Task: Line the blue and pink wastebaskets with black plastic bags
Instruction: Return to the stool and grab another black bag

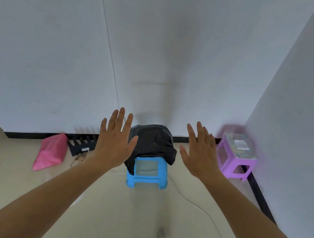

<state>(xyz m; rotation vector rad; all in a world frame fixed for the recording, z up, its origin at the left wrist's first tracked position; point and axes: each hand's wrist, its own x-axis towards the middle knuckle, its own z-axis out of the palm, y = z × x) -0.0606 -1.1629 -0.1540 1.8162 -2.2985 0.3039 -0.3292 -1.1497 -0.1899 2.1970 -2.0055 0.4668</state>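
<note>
Both arms reach forward with palms facing away and fingers spread. The left hand [115, 141] is flat and empty, grasping nothing; the right hand [200, 151] is likewise released and empty. Neither touches anything.

Between them, farther off, a blue plastic piece [147, 173] stands on the pale floor [9, 188] near the base of the white wall [61, 43]. It has short legs and looks like a low stool, though whether it is the blue wastebasket cannot be told from here. A black plastic bag [153, 141] is heaped over its top, bulging upward and hanging down its left side (the blue front and legs stay uncovered). What lies under or inside the bag is hidden.

To the right, in the corner, a purple-pink piece [237, 157] of the same legged shape stands with a pale, shiny object on top; it is blurred. To the left, a pink bag-like item [51, 152] lies on the floor against the wall, touching a black slotted rack [83, 144] beside it. A thin white cord [212, 221] trails across the floor.
</note>
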